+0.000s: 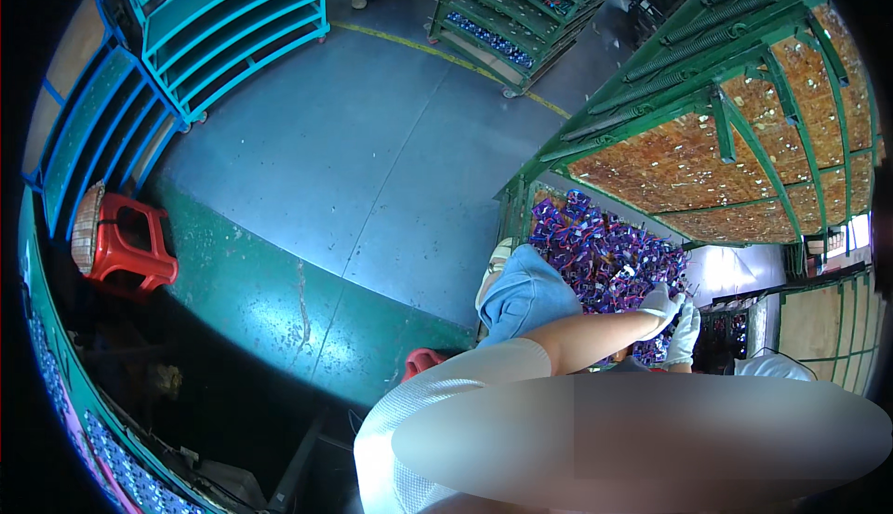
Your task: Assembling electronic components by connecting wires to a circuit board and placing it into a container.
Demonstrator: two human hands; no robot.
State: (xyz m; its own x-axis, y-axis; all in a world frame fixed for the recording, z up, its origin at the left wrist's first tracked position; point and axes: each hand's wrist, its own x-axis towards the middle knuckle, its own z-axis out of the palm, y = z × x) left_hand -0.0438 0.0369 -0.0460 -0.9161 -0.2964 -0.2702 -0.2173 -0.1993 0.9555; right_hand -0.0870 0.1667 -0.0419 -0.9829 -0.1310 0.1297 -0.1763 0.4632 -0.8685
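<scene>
We reach both gloved hands — left hand (659, 304), right hand (685, 331) — into heaped wired parts (595, 253) at the shelf's (744, 119) near edge; finger grip unclear.

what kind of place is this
Most likely a factory or assembly workshop floor. Green metal rack carts with board shelves stand on a painted concrete floor with a yellow line, and both gloved hands, left hand and right hand, work over a heap of small wired parts.
</scene>
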